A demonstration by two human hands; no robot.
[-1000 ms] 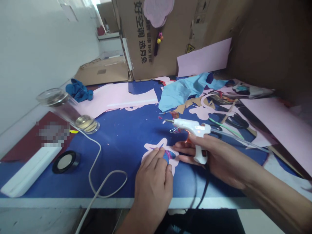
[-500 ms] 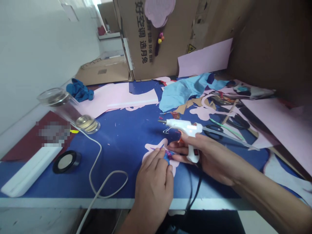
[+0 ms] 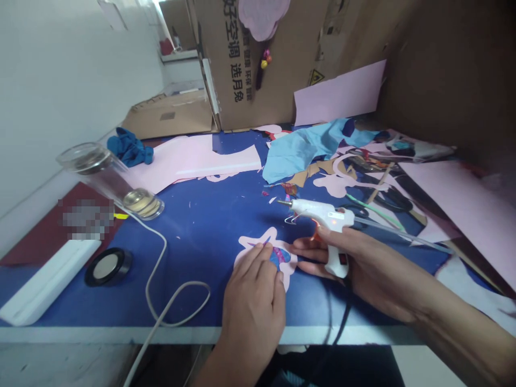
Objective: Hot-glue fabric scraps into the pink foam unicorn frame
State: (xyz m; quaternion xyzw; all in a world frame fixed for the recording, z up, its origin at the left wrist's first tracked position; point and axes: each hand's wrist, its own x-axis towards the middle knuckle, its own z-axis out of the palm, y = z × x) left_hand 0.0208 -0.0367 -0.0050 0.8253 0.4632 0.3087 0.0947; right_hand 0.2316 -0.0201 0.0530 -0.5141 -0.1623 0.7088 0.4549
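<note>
As seen from the head cam, R hand (image 3: pixel 368 271) is curled tight round the handle of a white hot-glue gun (image 3: pixel 318 209), while L hand (image 3: pixel 253 309) pinches a pink paper cutout (image 3: pixel 250 251) (blue & purple bits on it) flat on the blue mat (image 3: pixel 193 242), nozzle just above it.

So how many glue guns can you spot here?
1: a white hot glue gun, held in the right hand above the blue tabletop. Another could be hidden under the pink paper scraps.

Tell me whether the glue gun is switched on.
On, it appears: the hot glue gun in the right hand shows a glowing light on its body.
</note>
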